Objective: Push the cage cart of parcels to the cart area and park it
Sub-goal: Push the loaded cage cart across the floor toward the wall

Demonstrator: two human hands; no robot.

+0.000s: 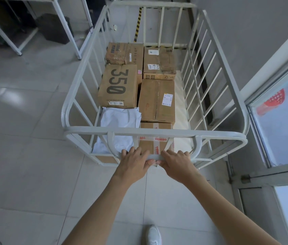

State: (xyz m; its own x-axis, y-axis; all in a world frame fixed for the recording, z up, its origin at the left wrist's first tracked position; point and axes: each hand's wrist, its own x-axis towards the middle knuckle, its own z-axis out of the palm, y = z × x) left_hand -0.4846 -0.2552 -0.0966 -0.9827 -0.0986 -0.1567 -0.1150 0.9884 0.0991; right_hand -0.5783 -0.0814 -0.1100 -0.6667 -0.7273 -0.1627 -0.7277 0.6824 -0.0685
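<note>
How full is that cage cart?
Partly full. The cage cart holds cardboard boxes and a white mailer bag roughly one layer deep, well below its top rail, with bare floor along its right side.

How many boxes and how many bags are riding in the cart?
Brown cardboard boxes: 5, counting the 350 box, the far left box, the far right box, the middle right box and the near taped box.
White plastic bags: 1.
Total: 6 parcels that show from above.

Parcels (155,99) in cage cart (242,106); shelving (65,27) far-left, window (281,121) right.
</note>
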